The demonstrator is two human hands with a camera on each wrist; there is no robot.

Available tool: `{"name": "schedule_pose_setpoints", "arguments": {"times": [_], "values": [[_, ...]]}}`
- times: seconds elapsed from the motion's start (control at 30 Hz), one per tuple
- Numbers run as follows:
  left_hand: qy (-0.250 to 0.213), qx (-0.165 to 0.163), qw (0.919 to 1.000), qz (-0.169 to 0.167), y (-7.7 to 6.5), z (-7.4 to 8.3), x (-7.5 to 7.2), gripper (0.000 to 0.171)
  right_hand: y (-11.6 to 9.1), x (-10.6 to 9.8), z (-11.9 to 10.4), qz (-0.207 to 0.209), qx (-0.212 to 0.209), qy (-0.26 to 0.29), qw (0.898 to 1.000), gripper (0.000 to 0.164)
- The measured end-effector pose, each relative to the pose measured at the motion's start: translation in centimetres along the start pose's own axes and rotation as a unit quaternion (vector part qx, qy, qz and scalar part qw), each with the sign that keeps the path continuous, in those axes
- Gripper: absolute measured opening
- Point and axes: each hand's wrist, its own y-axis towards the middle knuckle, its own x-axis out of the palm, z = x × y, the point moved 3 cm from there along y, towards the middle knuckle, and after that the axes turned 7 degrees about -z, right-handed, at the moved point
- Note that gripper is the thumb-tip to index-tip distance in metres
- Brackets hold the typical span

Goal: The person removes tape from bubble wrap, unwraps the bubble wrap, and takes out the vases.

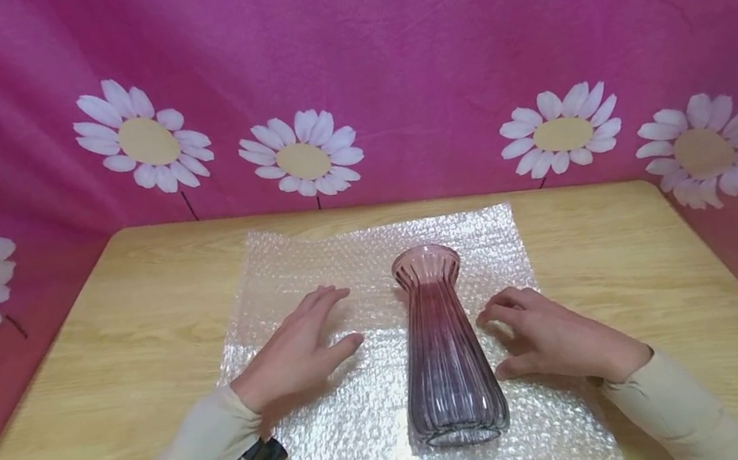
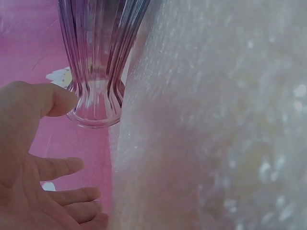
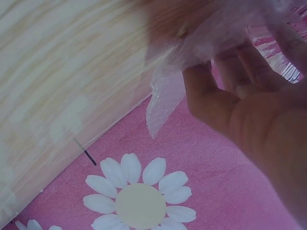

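Vase [image 1: 448,365] lies on bubble wrap [image 1: 345,456], long axis running near to far — right hand [image 1: 560,335] closer, loosely bent; left hand [image 1: 297,352] spread wider — neither gripping anything

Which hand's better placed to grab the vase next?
Right, probably: the right hand is close beside the vase, loosely curved toward it. The left hand is farther off, across a wider stretch of bubble wrap.
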Motion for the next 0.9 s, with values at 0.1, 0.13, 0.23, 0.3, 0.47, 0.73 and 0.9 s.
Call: {"name": "schedule_pose_setpoints", "arguments": {"times": [0.1,0.13,0.23,0.3,0.47,0.73,0.9], "values": [[-0.003,0.003,1.0,0.003,-0.1,-0.4,0.2,0.076,0.0,0.1,-0.1,0.007,-0.011,-0.006,1.0,0.064],[-0.003,0.006,1.0,0.004,0.0,-0.5,0.2,0.076,0.0,0.1,-0.1,0.009,-0.01,-0.007,1.0,0.064],[-0.002,0.011,0.9999,0.008,0.1,-0.8,0.3,0.075,0.0,0.2,-0.1,0.011,-0.008,-0.009,1.0,0.065],[-0.004,0.01,0.9999,0.008,0.1,-0.9,0.4,0.074,0.0,0.2,-0.1,0.013,-0.008,-0.01,1.0,0.064],[-0.01,0.004,0.9999,0.01,0.1,-1.2,0.4,0.072,-0.1,0.1,-0.1,0.012,-0.007,-0.01,1.0,0.064],[-0.018,0.002,0.9998,0.013,0.2,-1.6,0.6,0.07,-0.1,0.1,0.0,0.007,-0.004,-0.011,1.0,0.063],[-0.018,0.004,0.9996,0.02,0.5,-2.2,0.8,0.066,0.0,0.1,0.0,0.004,-0.001,-0.01,1.0,0.064]]}}
